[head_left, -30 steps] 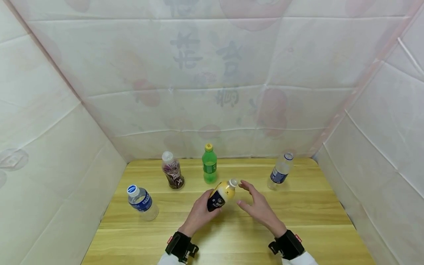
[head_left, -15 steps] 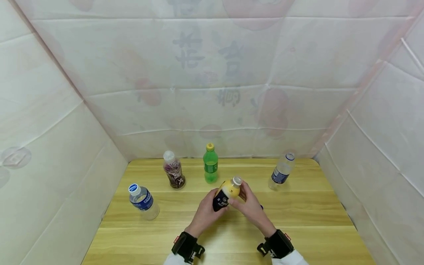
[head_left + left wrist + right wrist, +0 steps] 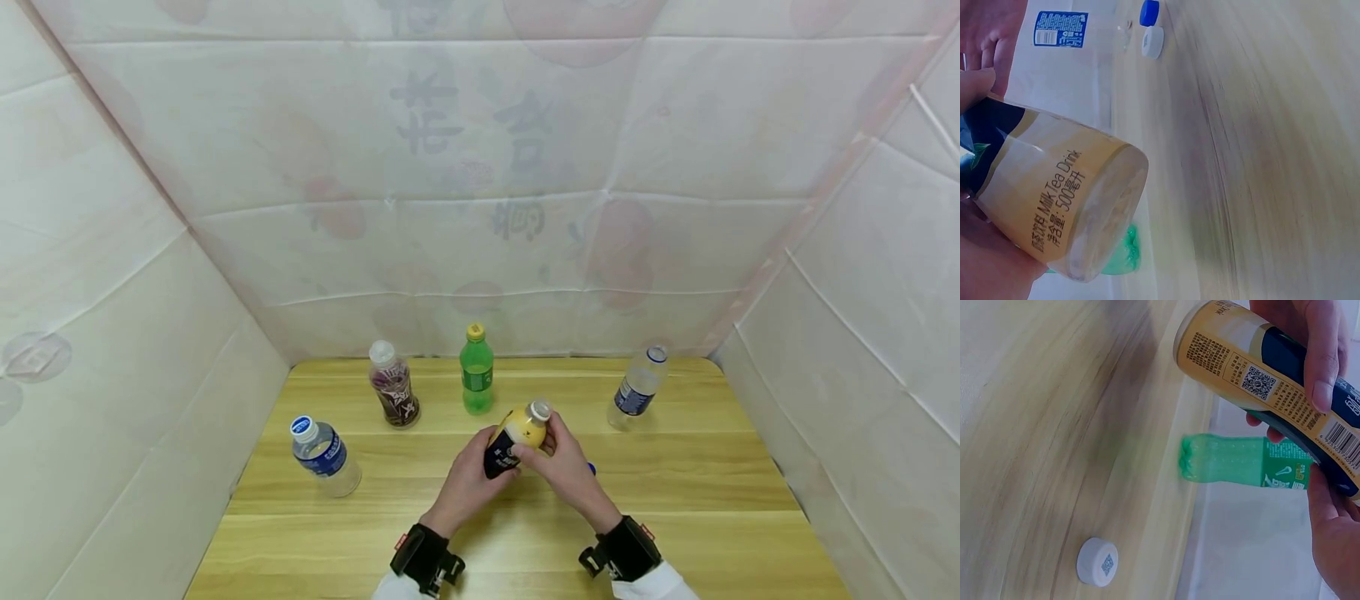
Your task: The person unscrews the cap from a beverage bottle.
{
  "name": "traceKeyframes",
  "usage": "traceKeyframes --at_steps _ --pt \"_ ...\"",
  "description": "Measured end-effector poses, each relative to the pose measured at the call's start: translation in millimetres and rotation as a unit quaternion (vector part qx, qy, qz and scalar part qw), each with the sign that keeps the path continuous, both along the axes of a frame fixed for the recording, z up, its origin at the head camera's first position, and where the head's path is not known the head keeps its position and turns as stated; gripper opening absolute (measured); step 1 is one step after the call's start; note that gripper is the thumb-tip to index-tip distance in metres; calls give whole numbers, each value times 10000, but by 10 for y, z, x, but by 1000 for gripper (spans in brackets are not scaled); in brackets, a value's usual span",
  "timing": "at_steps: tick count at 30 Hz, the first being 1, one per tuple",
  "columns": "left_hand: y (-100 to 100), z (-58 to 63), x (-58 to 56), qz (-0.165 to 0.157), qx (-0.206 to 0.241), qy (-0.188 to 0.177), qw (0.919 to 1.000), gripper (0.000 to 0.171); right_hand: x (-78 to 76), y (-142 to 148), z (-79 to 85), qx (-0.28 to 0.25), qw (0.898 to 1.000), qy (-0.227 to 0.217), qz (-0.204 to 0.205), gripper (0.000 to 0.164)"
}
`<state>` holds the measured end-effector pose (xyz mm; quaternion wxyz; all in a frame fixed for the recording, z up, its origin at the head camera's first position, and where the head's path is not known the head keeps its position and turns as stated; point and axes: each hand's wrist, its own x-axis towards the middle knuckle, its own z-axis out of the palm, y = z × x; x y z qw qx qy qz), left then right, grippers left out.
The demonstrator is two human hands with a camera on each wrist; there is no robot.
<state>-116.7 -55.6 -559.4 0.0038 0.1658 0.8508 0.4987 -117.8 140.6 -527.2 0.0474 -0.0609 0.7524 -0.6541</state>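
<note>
A yellow milk tea bottle (image 3: 525,427) with a dark label is held tilted over the table, its pale neck up and to the right. My left hand (image 3: 468,479) grips its lower part. Around the upper part, just below the neck, my right hand (image 3: 566,467) curls its fingers and thumb. The left wrist view shows the bottle's base (image 3: 1110,212) off the table. On the wood behind the right hand, a blue cap (image 3: 1150,12) lies against a white cap (image 3: 1153,42); in the head view the hand mostly hides them.
Standing on the wooden table (image 3: 720,475) are a green bottle (image 3: 477,379) with yellow cap, a purple-labelled bottle (image 3: 394,392), a blue-labelled capped bottle (image 3: 327,457) at left, and a clear bottle (image 3: 636,392) without cap at right. Pale sheets (image 3: 450,250) enclose the back and sides.
My right hand has moved left from beside the milk tea bottle and taken hold of its upper part. The bottle has shifted slightly right. A blue cap now shows behind that hand.
</note>
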Motion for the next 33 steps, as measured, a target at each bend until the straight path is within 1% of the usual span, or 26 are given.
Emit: traceKeyframes --at_steps 4,6,8,12,16,18,21,25,29,33 --pt "-12 8 -3 8 -141 25 9999 92 -25 15 29 -131 9998 112 79 74" --pt "-25 9 -6 73 -234 68 9997 102 -49 35 46 -127 9998 153 45 73" --pt "-49 11 -7 156 -306 145 9993 107 -79 64 75 -64 9997 244 -23 73" --pt "-128 3 -5 311 -366 402 9980 104 -144 172 175 248 9980 546 -185 71" --pt "-247 -17 -8 362 -579 547 9962 97 -233 330 266 605 9935 894 -355 72" --pt "-307 -9 -11 384 -670 534 9956 95 -285 396 297 702 9917 972 -469 74" --pt "-380 9 -13 444 -691 521 9953 92 -374 462 343 875 9886 1072 -592 77" --pt "-446 12 -15 474 -657 492 9955 89 -493 497 396 1150 9841 1201 -624 78" --pt "-482 -18 -9 442 -674 493 9955 88 -608 513 385 1425 9784 1321 -703 76" --pt "-494 -52 6 449 -683 509 9954 86 -713 526 300 1607 9754 1298 -767 76"
